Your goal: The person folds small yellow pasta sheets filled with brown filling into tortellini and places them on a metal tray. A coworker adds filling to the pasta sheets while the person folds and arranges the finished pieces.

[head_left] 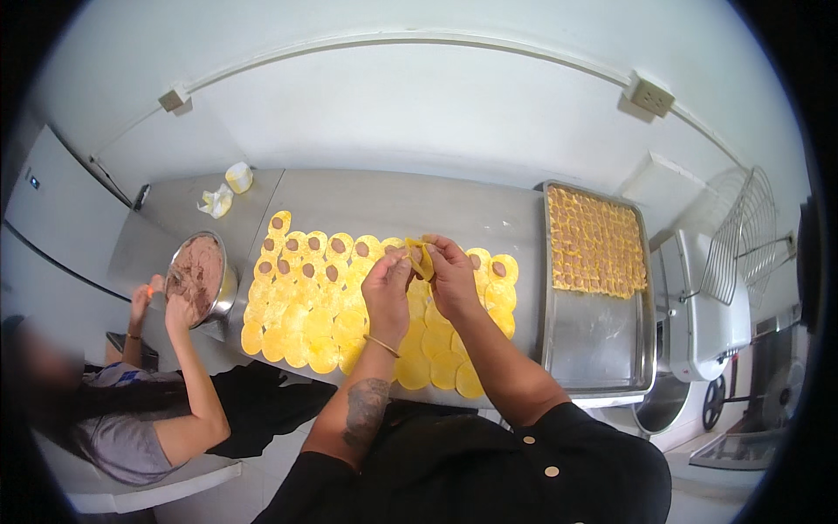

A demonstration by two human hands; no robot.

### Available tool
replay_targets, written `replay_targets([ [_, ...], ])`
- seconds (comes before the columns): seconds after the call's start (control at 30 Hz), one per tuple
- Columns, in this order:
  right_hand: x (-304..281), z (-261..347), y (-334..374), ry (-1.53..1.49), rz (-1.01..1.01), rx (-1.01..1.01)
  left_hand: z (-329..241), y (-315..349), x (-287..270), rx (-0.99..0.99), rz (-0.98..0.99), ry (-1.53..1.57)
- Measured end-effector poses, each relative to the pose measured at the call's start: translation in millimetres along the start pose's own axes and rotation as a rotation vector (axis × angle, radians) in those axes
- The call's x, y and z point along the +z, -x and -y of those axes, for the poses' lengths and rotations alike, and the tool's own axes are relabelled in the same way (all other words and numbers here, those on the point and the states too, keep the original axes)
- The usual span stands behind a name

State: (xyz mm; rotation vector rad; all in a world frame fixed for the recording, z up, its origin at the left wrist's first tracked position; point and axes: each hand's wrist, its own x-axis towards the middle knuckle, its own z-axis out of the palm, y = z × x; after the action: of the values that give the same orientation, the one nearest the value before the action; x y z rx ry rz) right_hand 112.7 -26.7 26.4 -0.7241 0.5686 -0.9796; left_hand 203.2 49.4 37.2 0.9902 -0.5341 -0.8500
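Between both hands, above the steel table, I hold a yellow dumpling wrapper (422, 261) with brown filling on it. My left hand (388, 284) pinches its left side. The fingers of my right hand (452, 278) are closed on its right edge. Below my hands lie rows of round yellow wrappers (298, 325), overlapping one another. Those in the far rows carry small lumps of brown filling (338, 245); the nearer ones are bare. My forearms cover part of the near rows.
On the right, a large metal tray (598, 375) holds filled dumplings (597, 242) in tight rows at its far end. A co-worker (148, 419) at left reaches into a steel bowl (229, 288) of pinkish-brown filling (197, 272). A white mixer (709, 301) with a wire guard stands beyond the tray.
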Motion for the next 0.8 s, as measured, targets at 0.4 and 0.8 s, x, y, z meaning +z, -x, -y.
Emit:
replay_targets([
  [0.4,-50.1,80.3,139.8,0.427,0.286,-0.235,-26.6,138.8,50.1,-0.027,0.021,0.243],
  [0.8,12.6,95.0,175.6,0.041,0.291,-0.098,-79.7,151.8,22.3,0.22,0.29,0.163],
])
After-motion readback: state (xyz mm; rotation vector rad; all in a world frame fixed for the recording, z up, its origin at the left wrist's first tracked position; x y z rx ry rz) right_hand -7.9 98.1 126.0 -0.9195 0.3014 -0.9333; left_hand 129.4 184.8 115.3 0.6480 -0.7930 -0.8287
